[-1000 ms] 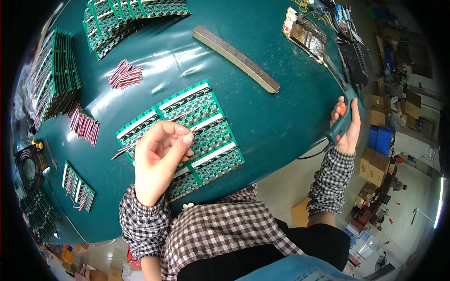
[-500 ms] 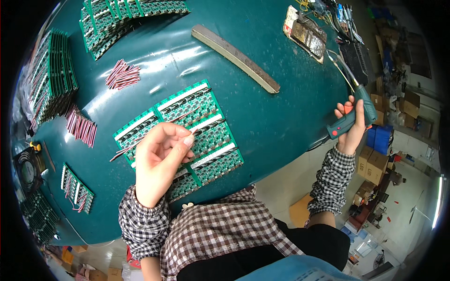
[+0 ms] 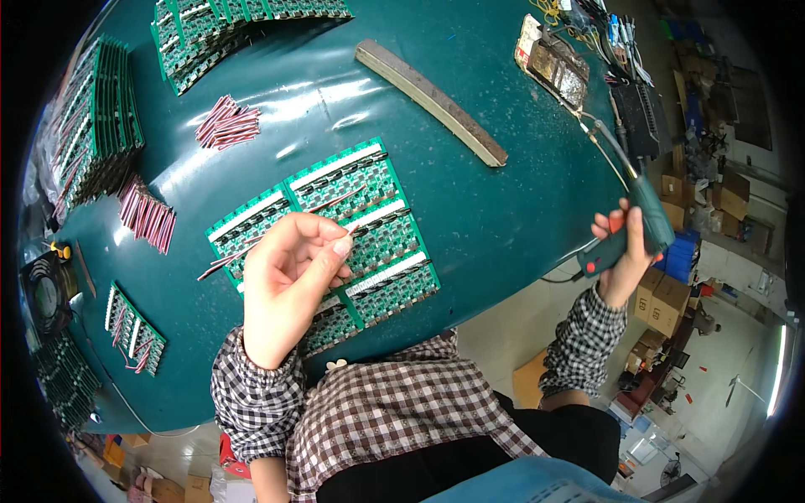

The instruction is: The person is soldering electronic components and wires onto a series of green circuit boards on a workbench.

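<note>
The green circuit board panel (image 3: pixel 335 230) lies flat near the front edge of the dark green tabletop (image 3: pixel 503 226), just ahead of the person's checked shirt. Over the panel's near left part hovers the left hand (image 3: pixel 289 281), its grip pinched around a few thin red wires (image 3: pixel 231 258); the wire ends stick out to the left of the fingers and another end points right across the panel. Well to the right of the panel, past the tabletop's edge, the right hand (image 3: pixel 620 251) has its grip clenched around the green handle of a soldering iron (image 3: pixel 637 222), whose metal tip points up and back toward the tabletop's far right corner.

Behind the panel lies a long grey bar (image 3: pixel 432 101), slanted. To the far left of the panel sit two loose bundles of red wires (image 3: pixel 228 124), the other one (image 3: pixel 147 214) nearer the left rim. Stacks of more green boards (image 3: pixel 96 134) stand along the left rim, beyond the panel, and another spread (image 3: pixel 235 29) lies at the far edge. A small board with wires (image 3: pixel 132 329) lies left of the panel, near the front.
</note>
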Available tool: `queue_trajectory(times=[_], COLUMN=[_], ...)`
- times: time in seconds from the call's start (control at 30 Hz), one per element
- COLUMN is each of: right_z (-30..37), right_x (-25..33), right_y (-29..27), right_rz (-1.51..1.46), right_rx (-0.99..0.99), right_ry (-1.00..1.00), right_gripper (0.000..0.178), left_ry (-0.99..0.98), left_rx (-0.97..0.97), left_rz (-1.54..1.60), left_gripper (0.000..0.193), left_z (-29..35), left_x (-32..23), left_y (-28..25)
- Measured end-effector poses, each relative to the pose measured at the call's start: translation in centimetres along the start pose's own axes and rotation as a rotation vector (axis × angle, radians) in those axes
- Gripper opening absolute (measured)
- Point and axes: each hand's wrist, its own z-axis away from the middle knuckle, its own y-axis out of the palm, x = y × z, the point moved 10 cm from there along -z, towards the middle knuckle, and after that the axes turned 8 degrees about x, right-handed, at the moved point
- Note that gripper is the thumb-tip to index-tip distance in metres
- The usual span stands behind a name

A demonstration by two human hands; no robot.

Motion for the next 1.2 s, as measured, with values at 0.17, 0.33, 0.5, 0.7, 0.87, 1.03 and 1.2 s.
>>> queue_trajectory(times=[0.17,0.33,0.5,0.7,0.87,1.03,1.2], right_z=[2.7,4.9,6.0,6.8,5.6,5.9,6.2], right_x=[-1.6,-2.7,-3.2,-3.1,-3.0,-2.6,-5.7], right_y=[1.4,4.3,7.0,9.2,12.1,16.0,14.8], right_rz=[-0.549,-0.869,-0.939,-0.874,-0.772,-0.828,-0.785], right_rx=[0.261,0.484,0.546,0.599,0.622,0.737,0.575], right_ry=[0.220,0.392,0.478,0.462,0.372,0.372,0.442], right_gripper=[0.037,0.039,0.040,0.042,0.042,0.041,0.038], left_ry=[-0.003,0.020,0.002,0.020,0.092,0.123,0.259], left_rx=[0.004,0.030,0.000,-0.006,-0.013,-0.037,-0.107], left_rz=[-0.012,-0.004,0.009,-0.087,-0.201,-0.231,-0.273], left_gripper=[0.008,0.009,0.009,0.009,0.010,0.011,0.005], left_z=[0.0,-0.1,0.5,0.7,-0.6,0.4,0.9], left_x=[-0.2,-0.3,0.0,-0.3,-2.2,-3.4,-2.7], left_y=[0.3,0.7,0.2,-1.3,-2.6,-4.4,-5.3])
